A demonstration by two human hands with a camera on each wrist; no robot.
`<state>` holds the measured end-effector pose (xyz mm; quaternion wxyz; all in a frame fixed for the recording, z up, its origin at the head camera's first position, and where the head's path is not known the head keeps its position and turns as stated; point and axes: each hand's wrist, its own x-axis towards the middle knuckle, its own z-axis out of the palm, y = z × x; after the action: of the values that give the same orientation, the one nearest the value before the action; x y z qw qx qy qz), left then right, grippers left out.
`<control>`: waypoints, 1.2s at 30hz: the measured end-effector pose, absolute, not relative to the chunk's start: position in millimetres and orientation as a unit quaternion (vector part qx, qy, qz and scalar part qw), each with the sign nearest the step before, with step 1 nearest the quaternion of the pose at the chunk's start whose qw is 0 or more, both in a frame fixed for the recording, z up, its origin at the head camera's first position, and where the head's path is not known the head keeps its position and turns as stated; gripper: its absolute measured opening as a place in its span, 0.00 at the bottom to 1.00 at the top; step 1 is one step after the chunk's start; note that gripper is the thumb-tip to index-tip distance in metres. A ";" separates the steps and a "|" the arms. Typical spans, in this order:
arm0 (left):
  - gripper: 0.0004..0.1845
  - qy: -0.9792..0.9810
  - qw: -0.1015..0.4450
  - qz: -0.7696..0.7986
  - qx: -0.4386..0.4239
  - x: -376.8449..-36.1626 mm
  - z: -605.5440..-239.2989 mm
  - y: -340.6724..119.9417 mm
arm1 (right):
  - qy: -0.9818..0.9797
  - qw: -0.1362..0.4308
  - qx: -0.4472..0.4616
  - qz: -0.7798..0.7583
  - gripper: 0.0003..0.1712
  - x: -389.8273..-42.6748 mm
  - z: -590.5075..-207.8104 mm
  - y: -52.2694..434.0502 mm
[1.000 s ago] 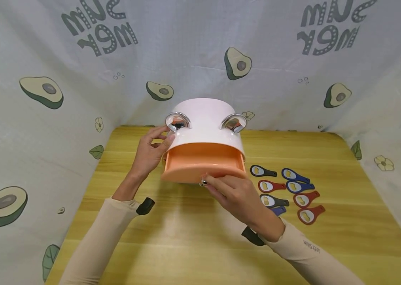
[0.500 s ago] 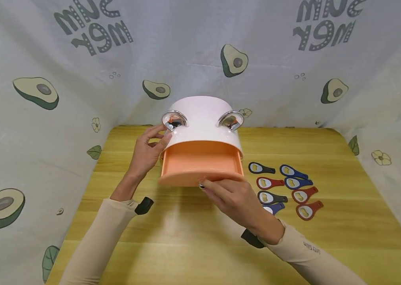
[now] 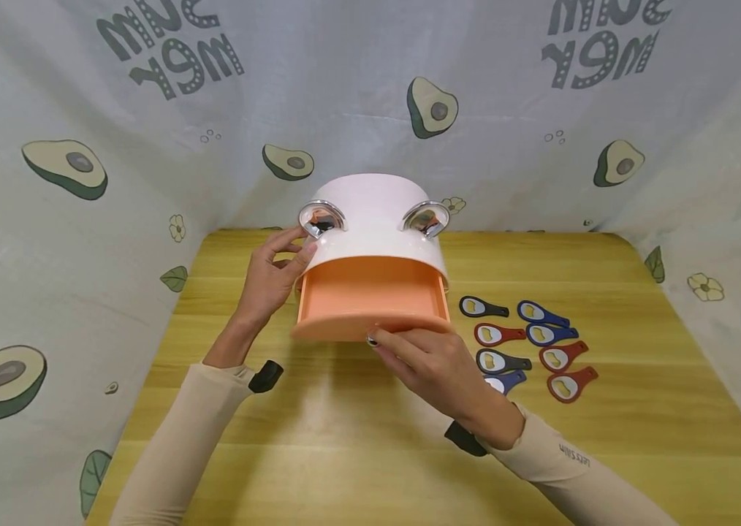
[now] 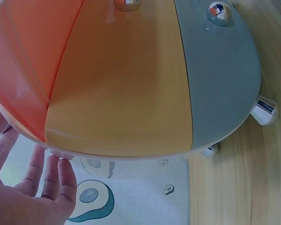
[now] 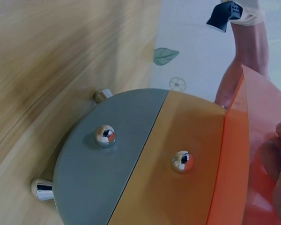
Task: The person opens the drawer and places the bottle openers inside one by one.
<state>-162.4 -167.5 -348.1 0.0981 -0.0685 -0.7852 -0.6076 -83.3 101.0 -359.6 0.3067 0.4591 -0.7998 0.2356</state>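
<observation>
Drawer box: a round white box [image 3: 375, 219] with three drawers stands at the back middle of the desk [image 3: 344, 438], close to the cloth wall.
Top drawer: the orange drawer [image 3: 370, 296] is pulled out toward the person and you can see inside it.
Other drawers: the wrist views show a yellow drawer [image 5: 178, 187] under the orange one and a gray drawer [image 5: 107, 154] at the bottom, each with a shiny round knob; both sit pushed in.
Box feet: small shiny feet [image 5: 42, 189] hold the box up off the desk.
Shiny handles: two silver loops [image 3: 321, 218] sit on top of the white box.
Left hand: the left hand [image 3: 272, 274] is against the left side of the white box, fingers curled a bit around its edge near one silver loop.
Right hand: the right hand [image 3: 430, 361] is at the front of the orange drawer, with fingers pinched on its knob [image 3: 373, 340].
Bottle openers: flat openers [image 3: 528, 343] in black, blue and red lie in two rows on the desk, to the right of the box and just beside the right hand. One blue one is partly hidden by the hand.
Cloth wall: a pale cloth [image 3: 81, 146] with avocado pictures hangs around the desk.
</observation>
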 end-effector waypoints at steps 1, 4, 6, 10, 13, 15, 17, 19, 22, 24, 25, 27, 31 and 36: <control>0.21 -0.786 0.097 -0.606 -0.069 -163.0 -348.7 -166.9 | -0.800 0.309 0.458 0.234 0.21 -82.9 -359.7 101.7; 0.21 -0.786 0.094 -0.607 -0.070 -163.7 -350.0 -165.7 | -0.801 0.315 0.456 0.228 0.21 -80.7 -359.5 105.5; 0.21 -0.786 0.093 -0.607 -0.070 -164.2 -351.1 -165.4 | -0.796 0.324 0.460 0.223 0.20 -79.0 -359.5 110.4; 0.21 -0.781 0.095 -0.613 -0.071 -164.9 -352.1 -166.7 | -0.783 0.330 0.474 0.232 0.19 -77.2 -360.5 127.1; 0.21 -0.778 0.097 -0.617 -0.072 -165.6 -351.8 -168.5 | -0.781 0.322 0.479 0.239 0.19 -78.7 -362.7 144.0; 0.21 -0.777 0.098 -0.617 -0.072 -166.0 -351.3 -169.1 | -0.781 0.310 0.484 0.244 0.19 -81.1 -364.7 156.5; 0.20 -0.778 0.098 -0.616 -0.071 -166.0 -349.9 -170.1 | -0.779 0.296 0.490 0.255 0.19 -85.1 -368.0 169.1; 0.20 -0.779 0.100 -0.614 -0.072 -166.4 -348.7 -170.6 | -0.781 0.274 0.492 0.271 0.20 -89.5 -372.3 182.3; 0.20 -0.781 0.105 -0.611 -0.072 -167.5 -347.8 -170.7 | -0.800 0.231 0.477 0.283 0.21 -96.0 -380.4 203.3; 0.20 -0.781 0.107 -0.611 -0.074 -168.2 -347.8 -170.5 | -0.817 0.190 0.459 0.292 0.18 -99.2 -387.5 217.5; 0.20 -0.780 0.108 -0.612 -0.075 -168.4 -347.9 -170.4 | -0.825 0.167 0.450 0.299 0.15 -100.5 -391.6 224.3; 0.20 -0.778 0.108 -0.614 -0.077 -168.2 -348.1 -169.9 | -0.833 0.123 0.437 0.315 0.08 -102.4 -400.7 237.2; 0.20 -0.778 0.105 -0.615 -0.080 -167.7 -349.4 -169.5 | -0.849 0.041 0.407 0.335 0.21 -104.2 -419.4 258.8; 0.20 -0.778 0.104 -0.614 -0.082 -167.0 -351.4 -169.6 | -0.879 -0.036 0.372 0.296 0.18 -106.5 -435.4 276.4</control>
<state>-167.0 -169.6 -351.4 0.1037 -0.0823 -0.7785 -0.6136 -106.5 276.4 -435.4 -0.0361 0.3718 -0.8791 0.2962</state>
